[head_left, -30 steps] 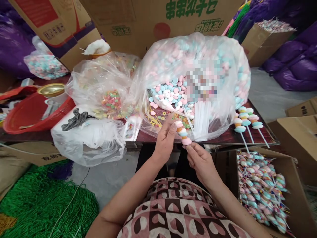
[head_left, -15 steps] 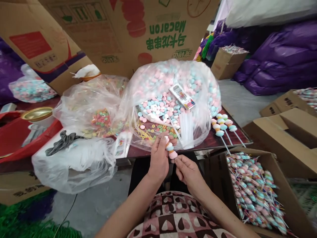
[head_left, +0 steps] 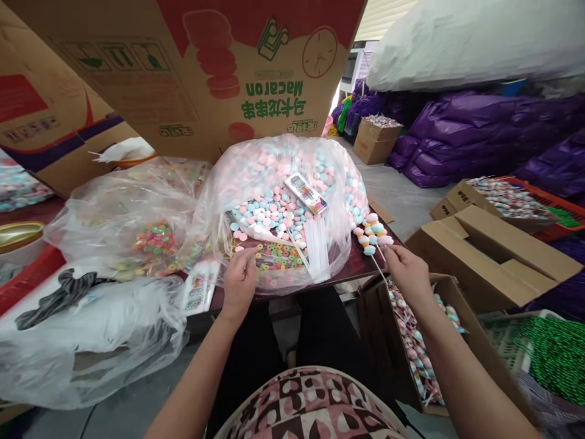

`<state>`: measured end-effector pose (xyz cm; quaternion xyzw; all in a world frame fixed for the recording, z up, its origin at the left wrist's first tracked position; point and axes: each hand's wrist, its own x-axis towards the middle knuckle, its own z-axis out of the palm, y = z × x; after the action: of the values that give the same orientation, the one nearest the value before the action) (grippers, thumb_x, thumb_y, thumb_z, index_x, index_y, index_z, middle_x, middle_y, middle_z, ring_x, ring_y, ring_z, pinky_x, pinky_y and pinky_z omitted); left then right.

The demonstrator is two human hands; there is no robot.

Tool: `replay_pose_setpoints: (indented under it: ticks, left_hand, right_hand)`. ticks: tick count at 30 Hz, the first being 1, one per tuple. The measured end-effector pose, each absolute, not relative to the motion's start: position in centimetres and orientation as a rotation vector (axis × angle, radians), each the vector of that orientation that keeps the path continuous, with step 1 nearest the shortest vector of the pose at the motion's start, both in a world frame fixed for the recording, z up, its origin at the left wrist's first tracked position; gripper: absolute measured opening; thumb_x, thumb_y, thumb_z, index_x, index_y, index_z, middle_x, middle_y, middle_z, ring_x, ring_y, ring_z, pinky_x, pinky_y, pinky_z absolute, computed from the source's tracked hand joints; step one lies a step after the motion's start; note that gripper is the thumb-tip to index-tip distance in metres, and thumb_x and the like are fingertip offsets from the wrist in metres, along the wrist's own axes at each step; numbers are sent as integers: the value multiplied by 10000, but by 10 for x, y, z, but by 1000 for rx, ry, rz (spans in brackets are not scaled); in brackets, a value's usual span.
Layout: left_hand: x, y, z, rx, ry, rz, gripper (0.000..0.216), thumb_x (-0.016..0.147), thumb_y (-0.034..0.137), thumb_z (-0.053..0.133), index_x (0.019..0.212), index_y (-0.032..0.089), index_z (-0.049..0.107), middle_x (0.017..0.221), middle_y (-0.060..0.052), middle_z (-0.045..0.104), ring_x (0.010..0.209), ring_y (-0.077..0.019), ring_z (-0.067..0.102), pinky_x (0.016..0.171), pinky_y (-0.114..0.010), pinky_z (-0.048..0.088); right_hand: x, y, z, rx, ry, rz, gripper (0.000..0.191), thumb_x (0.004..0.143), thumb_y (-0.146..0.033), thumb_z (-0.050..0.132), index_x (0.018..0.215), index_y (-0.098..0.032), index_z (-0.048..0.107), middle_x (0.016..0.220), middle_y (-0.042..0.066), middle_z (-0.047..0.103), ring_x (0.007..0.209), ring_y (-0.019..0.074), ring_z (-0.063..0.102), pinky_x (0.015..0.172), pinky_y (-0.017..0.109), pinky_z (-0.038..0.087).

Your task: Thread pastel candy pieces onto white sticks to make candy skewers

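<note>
My right hand reaches to the table's right edge, its fingers closed at the stick end of a candy skewer. That skewer lies beside several others with pink, white, yellow and blue candies, their white sticks pointing over the edge. My left hand is at the front of the open plastic bag, fingers bent together; what they pinch, if anything, is hidden. Near it lie small coloured candy rings and thin yellow sticks. Behind are pastel candy discs and a bundle of white sticks.
A carton of wrapped candy skewers stands below my right arm, with an open carton beyond it. A clear bag of rings and a bag of white plastic lie left. A printed Macaron box rises behind.
My hands have parted. The candy skewer they held together has gone right with my right hand to the others, while my left hand moved left toward the yellow sticks. The view turned right.
</note>
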<state>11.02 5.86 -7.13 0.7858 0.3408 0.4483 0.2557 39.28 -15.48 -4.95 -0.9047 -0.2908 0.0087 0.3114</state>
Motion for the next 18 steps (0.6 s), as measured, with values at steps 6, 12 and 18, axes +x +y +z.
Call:
replay_pose_setpoints:
  ticks: [6, 12, 18]
  left_hand:
    - [109, 73, -91, 2233, 1020, 1096, 299, 907, 276, 434, 1054, 181, 676, 1103, -85, 698, 1087, -207, 629, 1019, -390, 477]
    - [110, 77, -97, 2257, 1082, 954, 297, 888, 273, 446, 1025, 190, 695, 1085, -73, 714, 1073, -221, 634, 1010, -385, 473]
    - [112, 73, -94, 2285, 1080, 938, 287, 876, 230, 462, 1016, 166, 705, 1044, -88, 722, 1033, -225, 644, 993, -377, 479]
  right_hand:
    - [417, -135, -65, -2671, -864, 69, 378, 920, -321, 442, 1054, -160, 756, 867, 142, 746, 803, 251, 669, 700, 317, 427]
    - [409, -150, -49, -2788, -892, 95, 372, 918, -365, 439, 1043, -180, 737, 931, 152, 725, 845, 283, 672, 698, 345, 437]
    - [381, -145, -64, -2317, -1107, -317, 391, 933, -263, 423, 1253, -124, 598, 1197, 171, 644, 1118, 262, 583, 944, 361, 437]
